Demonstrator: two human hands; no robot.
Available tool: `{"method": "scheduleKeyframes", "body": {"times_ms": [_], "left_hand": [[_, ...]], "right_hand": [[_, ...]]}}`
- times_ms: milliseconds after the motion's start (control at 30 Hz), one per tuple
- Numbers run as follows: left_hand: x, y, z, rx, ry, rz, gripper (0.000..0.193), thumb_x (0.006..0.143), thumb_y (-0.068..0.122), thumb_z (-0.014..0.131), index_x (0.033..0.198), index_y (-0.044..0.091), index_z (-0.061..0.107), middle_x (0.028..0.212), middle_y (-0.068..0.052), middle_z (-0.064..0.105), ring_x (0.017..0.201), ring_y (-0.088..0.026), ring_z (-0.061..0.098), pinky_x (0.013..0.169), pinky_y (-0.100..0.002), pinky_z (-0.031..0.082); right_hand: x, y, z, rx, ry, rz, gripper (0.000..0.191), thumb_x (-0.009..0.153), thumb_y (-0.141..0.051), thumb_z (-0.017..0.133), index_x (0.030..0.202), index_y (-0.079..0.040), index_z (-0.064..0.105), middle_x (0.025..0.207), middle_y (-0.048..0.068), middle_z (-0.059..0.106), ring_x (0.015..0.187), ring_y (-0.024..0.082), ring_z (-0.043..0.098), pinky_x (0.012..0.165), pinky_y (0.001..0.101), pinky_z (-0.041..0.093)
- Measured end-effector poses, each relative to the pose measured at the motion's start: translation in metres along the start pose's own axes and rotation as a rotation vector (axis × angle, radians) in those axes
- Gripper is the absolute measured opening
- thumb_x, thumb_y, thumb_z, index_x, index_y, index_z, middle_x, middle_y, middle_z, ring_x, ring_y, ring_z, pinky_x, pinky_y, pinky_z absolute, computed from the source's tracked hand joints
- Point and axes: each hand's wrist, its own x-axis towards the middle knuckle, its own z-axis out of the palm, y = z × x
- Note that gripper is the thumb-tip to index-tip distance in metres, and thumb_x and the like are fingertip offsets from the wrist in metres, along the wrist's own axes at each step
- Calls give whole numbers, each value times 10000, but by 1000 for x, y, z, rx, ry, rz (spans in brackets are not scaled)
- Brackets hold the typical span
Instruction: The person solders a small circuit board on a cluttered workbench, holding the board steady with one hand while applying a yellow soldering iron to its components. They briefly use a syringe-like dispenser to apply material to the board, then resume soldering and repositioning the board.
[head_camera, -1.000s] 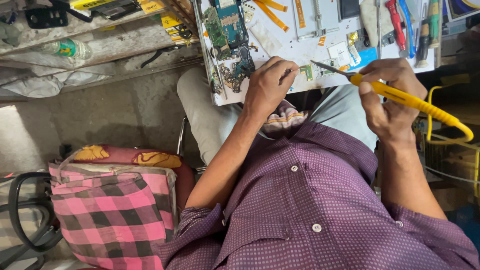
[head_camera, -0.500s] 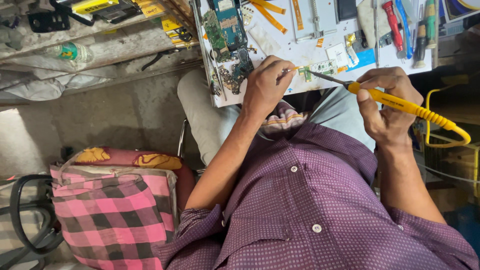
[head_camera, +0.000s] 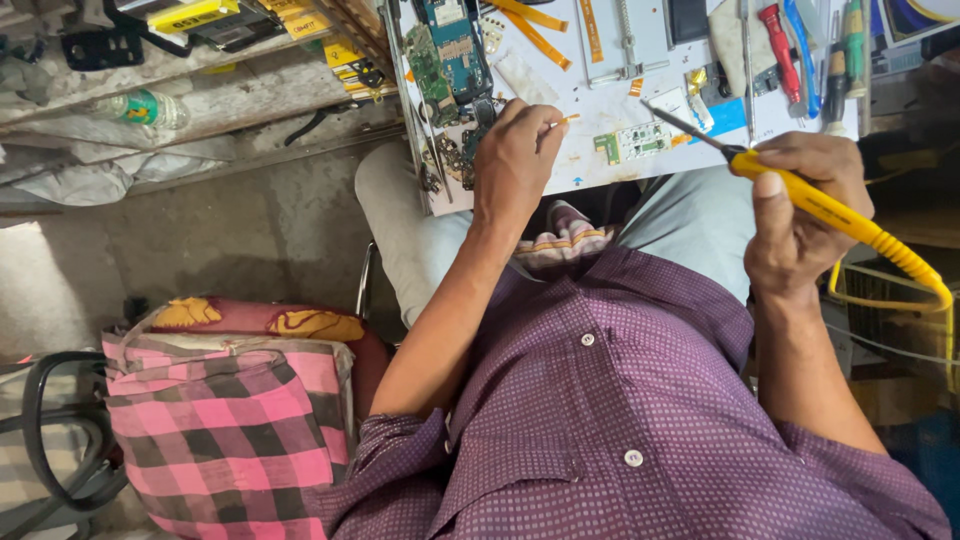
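Observation:
My right hand (head_camera: 800, 215) grips a yellow-handled soldering iron (head_camera: 830, 210). Its dark tip (head_camera: 665, 113) points left and hovers just above and to the right of a small green circuit board (head_camera: 632, 142). The board lies on a white work board (head_camera: 600, 165) resting across my lap. My left hand (head_camera: 515, 160) rests on the work board's near edge and pinches a thin orange-tipped strip (head_camera: 562, 121) between its fingertips, left of the small board. A larger green and blue phone circuit board (head_camera: 450, 45) lies farther left.
Orange flex strips (head_camera: 530, 25), a red screwdriver (head_camera: 780, 50) and other tools lie on the far side of the work board. A pink checked bag (head_camera: 230, 430) sits on the floor at left, a plastic bottle (head_camera: 145, 107) on a ledge, and a yellow cord (head_camera: 900, 290) at right.
The soldering iron's tip has drawn back to the right, away from the small green board. My left hand stays at the board's edge, still pinching the strip.

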Motion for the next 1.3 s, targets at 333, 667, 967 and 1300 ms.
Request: {"method": "scheduleKeyframes", "body": {"times_ms": [333, 667, 967, 1300], "left_hand": [[2, 3, -3, -5, 59, 40, 131, 943, 132, 708, 1036, 40, 705, 934, -115, 663, 819, -261, 705, 719, -374, 550], [2, 16, -3, -57, 47, -22, 137, 975, 215, 726, 992, 80, 713, 933, -66, 759, 776, -182, 752, 691, -318, 568], [-25, 59, 36, -876, -688, -378, 506, 963, 486, 662, 1176, 35, 745, 1009, -18, 772, 886, -100, 727, 706, -252, 522], [-28, 49, 37, -1042, -529, -587, 430, 972, 377, 712, 1170, -4, 734, 942, -6, 697, 810, -69, 569, 690, -251, 418]], "right_hand": [[-7, 4, 0, 127, 90, 49, 225, 1158, -171, 612, 1210, 42, 561, 1159, 127, 555, 929, 190, 617, 867, 316, 583], [0, 3, -6, 14, 204, 2, 319, 1180, -262, 603, 1331, 19, 601, 1321, 113, 506, 1125, 215, 608, 945, 359, 638], [-28, 16, 24, -377, -3, -204, 334, 1062, -147, 831, 1340, -32, 688, 1373, 157, 551, 1269, 346, 581, 1092, 407, 516], [-44, 17, 37, -121, -284, 71, 878, 990, -247, 724, 1616, 19, 168, 1574, 326, 364, 1419, 455, 440, 1176, 456, 377]]}}
